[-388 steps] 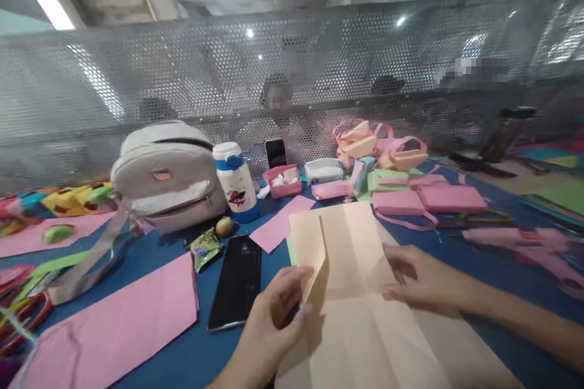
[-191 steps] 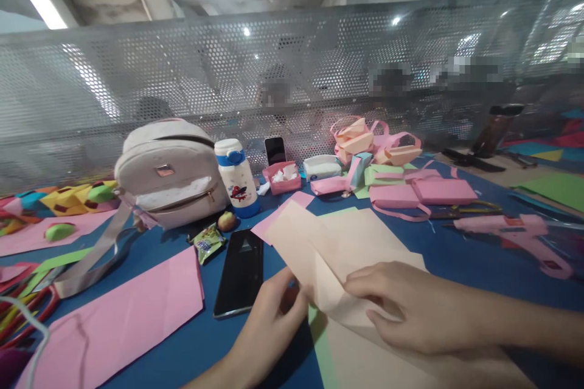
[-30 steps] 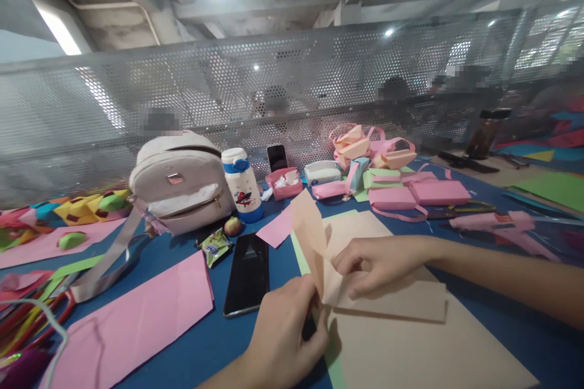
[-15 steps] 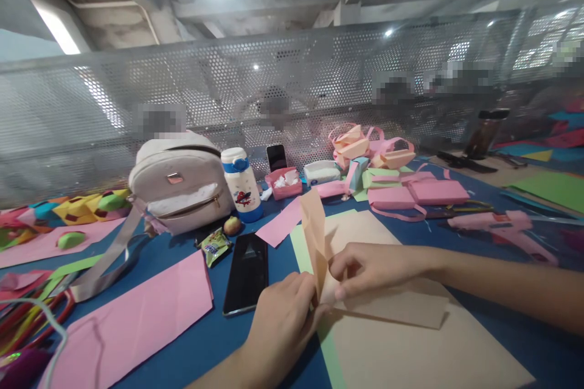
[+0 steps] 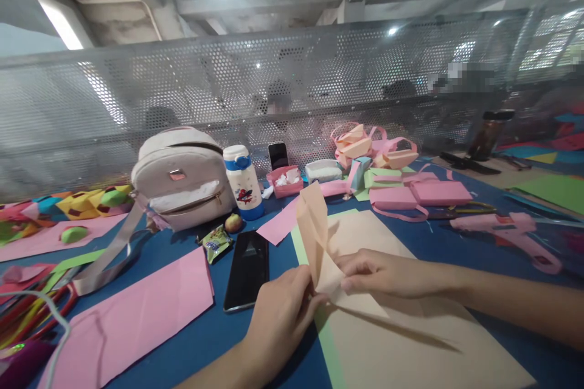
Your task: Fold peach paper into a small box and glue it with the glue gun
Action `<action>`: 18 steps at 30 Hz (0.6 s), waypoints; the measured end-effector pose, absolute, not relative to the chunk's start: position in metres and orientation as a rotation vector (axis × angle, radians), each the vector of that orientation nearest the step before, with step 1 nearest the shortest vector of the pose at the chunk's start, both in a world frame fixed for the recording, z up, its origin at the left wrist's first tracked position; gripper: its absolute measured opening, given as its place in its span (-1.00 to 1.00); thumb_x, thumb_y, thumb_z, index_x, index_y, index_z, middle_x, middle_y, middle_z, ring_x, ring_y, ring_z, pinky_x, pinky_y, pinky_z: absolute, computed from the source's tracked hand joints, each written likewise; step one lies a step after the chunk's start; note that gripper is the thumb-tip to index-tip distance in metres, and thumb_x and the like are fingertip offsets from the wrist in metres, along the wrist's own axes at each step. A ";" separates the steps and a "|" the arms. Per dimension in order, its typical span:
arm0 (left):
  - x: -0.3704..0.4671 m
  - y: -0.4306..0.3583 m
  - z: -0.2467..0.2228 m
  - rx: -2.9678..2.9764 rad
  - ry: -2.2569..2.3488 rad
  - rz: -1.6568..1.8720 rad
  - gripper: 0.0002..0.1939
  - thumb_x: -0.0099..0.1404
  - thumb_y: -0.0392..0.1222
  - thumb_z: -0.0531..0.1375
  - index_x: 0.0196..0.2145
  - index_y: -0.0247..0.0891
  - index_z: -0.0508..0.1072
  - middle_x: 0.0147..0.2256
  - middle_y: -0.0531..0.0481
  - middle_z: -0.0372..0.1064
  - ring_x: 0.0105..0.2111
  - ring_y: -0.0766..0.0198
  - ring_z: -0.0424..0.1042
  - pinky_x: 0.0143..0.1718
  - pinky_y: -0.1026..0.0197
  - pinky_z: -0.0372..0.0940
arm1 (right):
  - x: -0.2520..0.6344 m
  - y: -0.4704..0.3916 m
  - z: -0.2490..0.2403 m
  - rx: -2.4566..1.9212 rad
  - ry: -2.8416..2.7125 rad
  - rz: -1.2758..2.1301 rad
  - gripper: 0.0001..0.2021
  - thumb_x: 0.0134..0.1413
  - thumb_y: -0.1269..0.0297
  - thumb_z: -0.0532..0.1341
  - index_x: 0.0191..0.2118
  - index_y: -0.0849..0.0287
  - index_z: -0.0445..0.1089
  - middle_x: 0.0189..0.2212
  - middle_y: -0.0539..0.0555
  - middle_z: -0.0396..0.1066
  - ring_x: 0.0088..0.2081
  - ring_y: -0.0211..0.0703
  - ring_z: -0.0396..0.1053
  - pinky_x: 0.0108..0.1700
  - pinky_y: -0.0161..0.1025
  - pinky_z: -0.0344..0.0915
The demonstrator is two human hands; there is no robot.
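A peach paper piece point(image 5: 312, 219) with folds in it stands partly upright between my hands. My left hand point(image 5: 285, 310) is closed on its lower left corner, thumb and fingers pinched together. From the right, my right hand point(image 5: 376, 270) pinches a folded flap of the same paper, fingers curled and the thumb below. Part of the folded paper lies under the right hand and is hidden by it. Beneath both hands rest large peach sheets point(image 5: 433, 340), with a light green sheet point(image 5: 332, 346) showing along their left edge.
Left of my hands lie a black phone point(image 5: 247, 270), a snack packet point(image 5: 216, 244) and a folded pink sheet point(image 5: 141, 310). Behind stand a backpack point(image 5: 177, 176) and a bottle point(image 5: 243, 185). Pink paper boxes point(image 5: 396, 197) and a pink glue gun point(image 5: 511, 228) are at the right.
My right hand has shifted slightly right, and the paper's lower flap is now bent and opened outward between the hands. The left hand keeps its pinch on the corner.
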State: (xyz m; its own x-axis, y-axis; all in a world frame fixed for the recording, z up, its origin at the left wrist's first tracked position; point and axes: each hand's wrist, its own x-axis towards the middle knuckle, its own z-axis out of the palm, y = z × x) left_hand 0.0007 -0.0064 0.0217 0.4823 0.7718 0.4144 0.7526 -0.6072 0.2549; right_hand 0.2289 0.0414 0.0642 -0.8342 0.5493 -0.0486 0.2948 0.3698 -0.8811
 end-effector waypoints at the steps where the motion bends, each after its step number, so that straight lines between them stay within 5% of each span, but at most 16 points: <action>1: 0.001 -0.006 0.022 2.661 1.372 0.778 -0.81 0.38 -0.22 0.13 -0.40 -0.18 0.20 -0.49 0.12 0.36 -0.53 0.28 0.38 -0.52 0.30 0.12 | 0.229 0.041 0.062 -0.768 -2.364 1.459 -0.55 0.27 -0.05 0.11 -0.46 0.24 0.33 -0.45 -0.05 0.10 -0.40 -0.27 0.11 -0.30 -0.30 0.09; 8: 0.000 -0.008 0.020 2.623 1.365 0.766 -0.84 0.36 -0.25 0.13 -0.39 -0.18 0.23 -0.48 0.11 0.37 -0.53 0.28 0.38 -0.51 0.30 0.12 | 0.230 0.038 0.056 -0.763 -2.271 1.557 -0.56 0.22 -0.08 0.18 -0.30 0.25 0.52 -0.40 0.02 0.32 -0.32 -0.19 0.27 -0.23 -0.28 0.21; 18: 0.001 -0.008 0.022 2.672 1.302 0.775 -0.90 0.40 -0.22 0.06 -0.32 -0.19 0.29 -0.43 0.07 0.41 -0.47 0.25 0.40 -0.48 0.26 0.15 | 0.223 0.037 0.059 -0.731 -2.206 1.595 -0.55 0.22 -0.08 0.18 -0.15 0.27 0.53 -0.25 0.12 0.46 -0.19 -0.08 0.38 -0.10 -0.20 0.30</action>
State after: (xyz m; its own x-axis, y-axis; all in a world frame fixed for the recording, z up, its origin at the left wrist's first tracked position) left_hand 0.0012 -0.0085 0.0221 0.5139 0.7542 0.4089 0.7190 -0.6386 0.2743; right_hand 0.2234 0.0370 0.0592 -0.8173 0.5750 -0.0379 0.2161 0.2448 -0.9452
